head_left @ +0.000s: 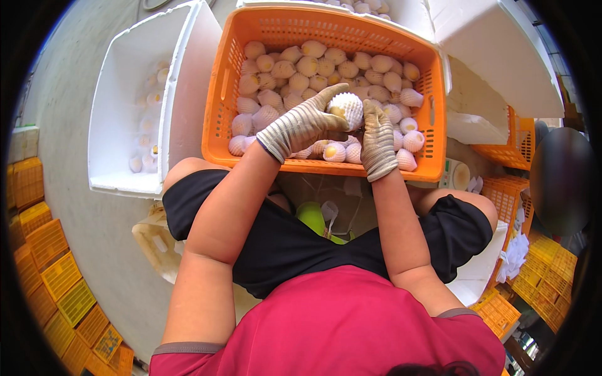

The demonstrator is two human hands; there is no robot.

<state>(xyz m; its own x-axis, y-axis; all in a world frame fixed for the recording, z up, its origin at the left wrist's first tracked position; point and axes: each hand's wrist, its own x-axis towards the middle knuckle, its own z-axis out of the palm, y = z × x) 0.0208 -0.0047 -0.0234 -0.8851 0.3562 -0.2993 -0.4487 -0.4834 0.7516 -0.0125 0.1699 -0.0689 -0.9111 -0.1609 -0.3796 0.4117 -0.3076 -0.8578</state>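
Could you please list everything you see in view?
Large crate: one, orange, centre
Left foam box: one, white, left of crate
Netted fruit: many, white-netted, inside both
Held fruit: one, white-netted, between the hands
Right foam panel: one, white, upper right
Stacked crates: many, orange and yellow, far left and right
Scale-like device: one, pale, lower right of crate
Plastic container: one, beige, below left foam box
Green item: one, green, below crate
Crumpled material: some, white, right
Shirt: one, crimson, lower centre
Shorts: one pair, black, lap
Left hand: one, gloved grey-striped, holding the fruit
Right hand: one, gloved similarly, at fruit's right
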